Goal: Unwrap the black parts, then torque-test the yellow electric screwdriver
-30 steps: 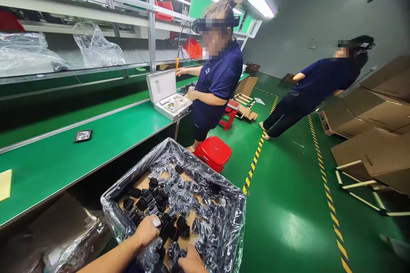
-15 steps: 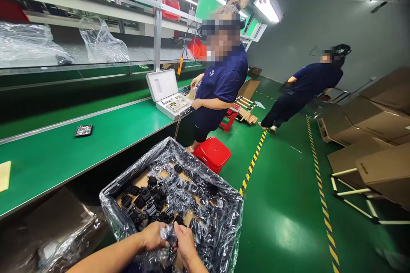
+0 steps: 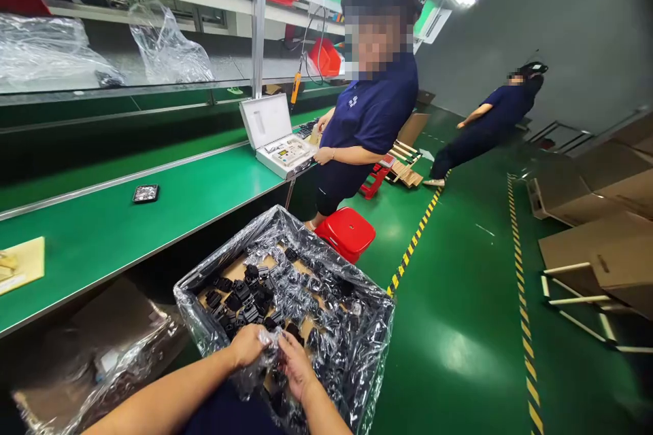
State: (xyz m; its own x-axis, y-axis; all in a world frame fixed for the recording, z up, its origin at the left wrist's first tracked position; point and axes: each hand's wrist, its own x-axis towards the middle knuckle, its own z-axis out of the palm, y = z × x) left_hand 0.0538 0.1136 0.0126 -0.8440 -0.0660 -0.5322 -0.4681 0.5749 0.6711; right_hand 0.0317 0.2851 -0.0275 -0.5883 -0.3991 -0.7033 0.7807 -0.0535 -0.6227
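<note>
A cardboard box lined with clear plastic film (image 3: 326, 265) stands on the floor in front of me, holding several small black plastic parts (image 3: 245, 299). My left hand (image 3: 247, 345) is closed on a bunch of the crinkled film at the box's near edge. My right hand (image 3: 293, 363) pinches the same film right beside it, fingers pressed into the wrap. What lies under the film in my fingers is hidden.
A long green workbench (image 3: 153, 217) runs along the left, with a small black tray (image 3: 145, 193) and an open white instrument case (image 3: 278, 139). A person in a navy shirt (image 3: 367, 122) stands by it. A red stool (image 3: 347, 231), another person (image 3: 490, 119) and cardboard boxes (image 3: 602, 217) stand beyond.
My hands have come together on the film at the box's near edge. The view has shifted, and the far person has walked further away.
</note>
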